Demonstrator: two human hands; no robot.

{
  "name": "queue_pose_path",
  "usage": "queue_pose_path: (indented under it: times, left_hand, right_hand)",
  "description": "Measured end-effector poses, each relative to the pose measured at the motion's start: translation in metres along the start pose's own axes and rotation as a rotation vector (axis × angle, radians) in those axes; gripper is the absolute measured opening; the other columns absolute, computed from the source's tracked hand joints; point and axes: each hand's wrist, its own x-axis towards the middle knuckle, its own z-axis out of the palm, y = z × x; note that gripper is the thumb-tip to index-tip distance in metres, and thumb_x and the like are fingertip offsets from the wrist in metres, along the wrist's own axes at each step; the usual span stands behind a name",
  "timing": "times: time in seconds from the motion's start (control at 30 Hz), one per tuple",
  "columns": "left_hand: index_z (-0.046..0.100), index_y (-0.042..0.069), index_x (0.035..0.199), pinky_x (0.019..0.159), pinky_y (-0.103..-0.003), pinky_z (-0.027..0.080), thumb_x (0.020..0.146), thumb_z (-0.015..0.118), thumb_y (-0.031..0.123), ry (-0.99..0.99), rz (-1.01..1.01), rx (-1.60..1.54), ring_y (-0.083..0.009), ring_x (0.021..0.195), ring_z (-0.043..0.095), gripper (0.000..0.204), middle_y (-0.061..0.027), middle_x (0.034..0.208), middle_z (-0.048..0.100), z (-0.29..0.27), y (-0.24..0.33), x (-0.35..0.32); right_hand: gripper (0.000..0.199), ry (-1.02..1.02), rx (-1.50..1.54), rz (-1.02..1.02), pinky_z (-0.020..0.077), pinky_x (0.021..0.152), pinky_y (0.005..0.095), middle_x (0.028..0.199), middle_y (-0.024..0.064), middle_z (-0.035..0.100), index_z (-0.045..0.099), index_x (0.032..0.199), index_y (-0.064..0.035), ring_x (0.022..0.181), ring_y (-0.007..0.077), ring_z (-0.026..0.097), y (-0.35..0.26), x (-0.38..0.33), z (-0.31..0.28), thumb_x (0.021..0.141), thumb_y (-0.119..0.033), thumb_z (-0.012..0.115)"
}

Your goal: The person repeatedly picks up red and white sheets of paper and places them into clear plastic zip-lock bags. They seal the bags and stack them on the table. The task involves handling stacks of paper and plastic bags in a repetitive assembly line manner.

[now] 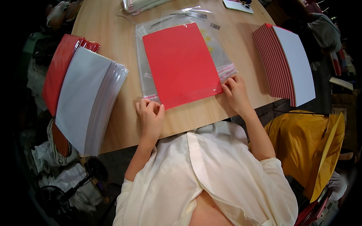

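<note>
A flat, glossy red folder (181, 64) lies slightly turned in front of me, with shiny clear film along its edges. Beneath it, clear plastic bags (151, 84) with pinkish-red strips stick out on both sides. My left hand (151, 116) is at the folder's near left corner, its fingers curled and thumb beside the corner; what is between the fingertips is hidden. At the near right corner, my right hand (236, 93) has its fingers pinched on the folder's edge.
On the left stand a stack of white sheets in clear sleeves (81, 90) and red folders (58, 75). A tall stack of red-and-white folders (294, 64) is at the right. More packets (145, 4) and a phone (238, 6) lie at the far edge. A yellow bag (301, 143) hangs beside the table.
</note>
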Motion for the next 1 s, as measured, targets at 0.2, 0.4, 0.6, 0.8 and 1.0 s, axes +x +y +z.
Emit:
queue_pose_path:
  times: [0.2,0.4,0.6,0.8,1.0]
  left_hand:
    - [0.05,0.004,0.128,0.105,-0.044,0.03,0.076,0.071,0.012,0.331,0.202,0.334,-0.0323,0.119,0.044,0.056,-0.0164,0.127,0.047,0.004,0.027,-0.001]
    - [0.022,-0.003,0.149,0.119,-0.047,0.009,0.086,0.062,0.038,-0.332,0.538,0.406,-0.0312,0.147,0.012,0.086,-0.017,0.158,0.017,0.019,0.036,0.006]
    - [0.023,-0.006,0.147,0.119,-0.047,0.011,0.091,0.052,0.041,-0.36,0.56,0.425,-0.0319,0.146,0.016,0.079,-0.0181,0.157,0.021,0.015,0.039,0.005]
    - [0.025,-0.006,0.147,0.118,-0.046,0.011,0.091,0.052,0.041,-0.36,0.553,0.394,-0.0319,0.146,0.017,0.078,-0.019,0.156,0.021,0.01,0.036,0.005]
    - [0.03,-0.004,0.146,0.118,-0.045,0.013,0.093,0.049,0.041,-0.291,0.598,0.334,-0.0309,0.146,0.019,0.072,-0.0189,0.155,0.025,0.014,0.031,0.008]
  right_hand:
    - [0.04,0.127,-0.292,-0.076,0.0338,0.101,0.0494,0.128,0.0153,0.05,0.054,0.117,-0.0042,0.123,0.0324,0.044,-0.03,-0.01,-0.004,0.083,-0.021,0.067]
    - [0.066,-0.239,-0.252,-0.353,0.0173,0.114,0.055,0.148,0.0152,0.04,0.035,0.145,-0.0041,0.143,0.0291,0.028,-0.063,-0.019,-0.001,0.09,-0.027,0.061]
    - [0.057,-0.045,0.427,-0.01,0.0363,0.106,0.0393,0.138,0.0193,0.049,0.036,0.143,0.0001,0.13,0.0299,0.046,-0.048,0.034,-0.013,0.095,-0.021,0.057]
    - [0.055,-0.101,0.908,0.381,0.0481,0.084,0.0266,0.128,0.0145,0.057,0.044,0.138,0.0011,0.108,0.0145,0.057,-0.015,0.115,0.027,0.093,-0.023,0.063]
    - [0.032,-0.378,0.715,0.299,0.0452,0.059,0.024,0.083,0.001,0.065,0.062,0.113,0.0003,0.069,0.0074,0.057,-0.027,0.133,0.012,0.091,-0.023,0.065]
